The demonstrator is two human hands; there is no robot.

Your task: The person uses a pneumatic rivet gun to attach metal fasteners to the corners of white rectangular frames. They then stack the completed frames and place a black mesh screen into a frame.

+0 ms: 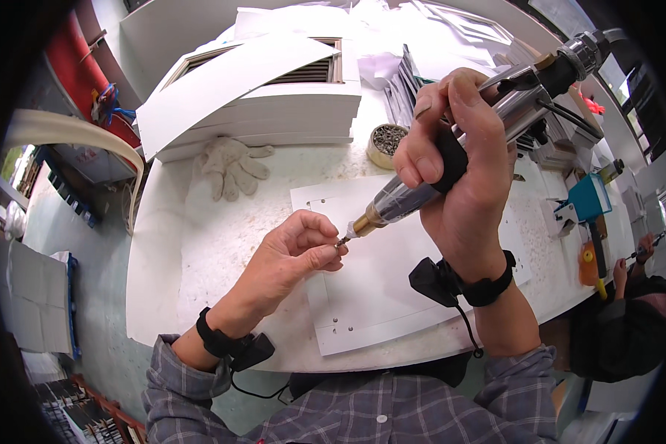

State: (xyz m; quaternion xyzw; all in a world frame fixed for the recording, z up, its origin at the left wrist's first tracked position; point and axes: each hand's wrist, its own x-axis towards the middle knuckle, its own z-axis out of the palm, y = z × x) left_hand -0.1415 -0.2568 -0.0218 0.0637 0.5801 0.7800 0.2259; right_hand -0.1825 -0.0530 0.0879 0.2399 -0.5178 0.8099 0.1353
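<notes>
shiny chrome-metal screwdriver (451,159) with matt black rubbery grip and brass tip in my right hand (462,185), smooth matt white panel (392,281), dusty rough tabletop (222,237), fuzzy cloth gloves (231,164)

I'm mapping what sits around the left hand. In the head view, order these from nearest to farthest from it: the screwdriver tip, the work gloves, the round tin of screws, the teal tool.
1. Screwdriver tip, touching the left hand at its fingertips.
2. Work gloves, behind the hand, slightly left.
3. Round tin of screws, farther back, to the right.
4. Teal tool, far right on the bench.
</notes>
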